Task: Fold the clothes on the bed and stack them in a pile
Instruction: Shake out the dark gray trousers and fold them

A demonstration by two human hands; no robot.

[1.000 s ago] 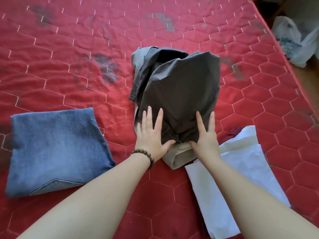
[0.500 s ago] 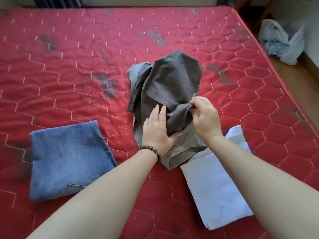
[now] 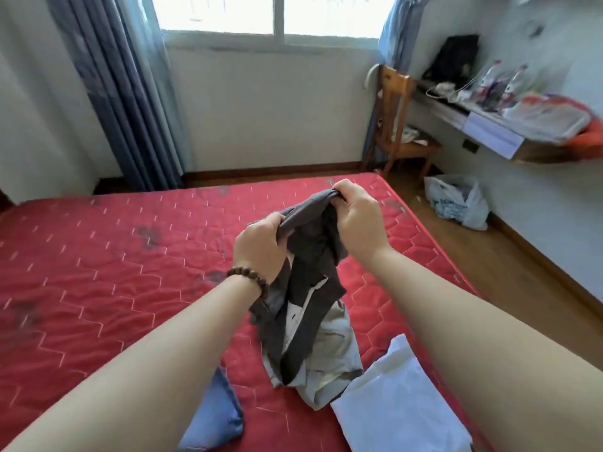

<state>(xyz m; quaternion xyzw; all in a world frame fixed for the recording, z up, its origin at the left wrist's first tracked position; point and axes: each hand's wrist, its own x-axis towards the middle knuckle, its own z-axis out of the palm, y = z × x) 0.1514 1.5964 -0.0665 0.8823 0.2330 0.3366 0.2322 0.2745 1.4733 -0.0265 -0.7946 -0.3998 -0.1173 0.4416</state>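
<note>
A dark grey garment (image 3: 310,256) hangs in the air above the red quilted bed (image 3: 98,272). My left hand (image 3: 261,246) grips one end of its top edge and my right hand (image 3: 357,220) grips the other end, a little higher. The garment's lower part drapes down to a crumpled light grey-beige piece (image 3: 329,363) lying on the bed. A folded blue denim piece (image 3: 215,419) lies at the near left, partly hidden by my left forearm. A folded white garment (image 3: 398,406) lies at the near right.
Right of the bed runs a wooden floor with a white plastic bag (image 3: 456,203). A wooden chair (image 3: 398,125) and a cluttered wall desk (image 3: 496,125) stand at the far right. A window and blue curtains (image 3: 130,93) are behind the bed.
Both hands went from pressing flat on the grey garment to gripping it and lifting it off the bed. The view has tilted up to show the room.
</note>
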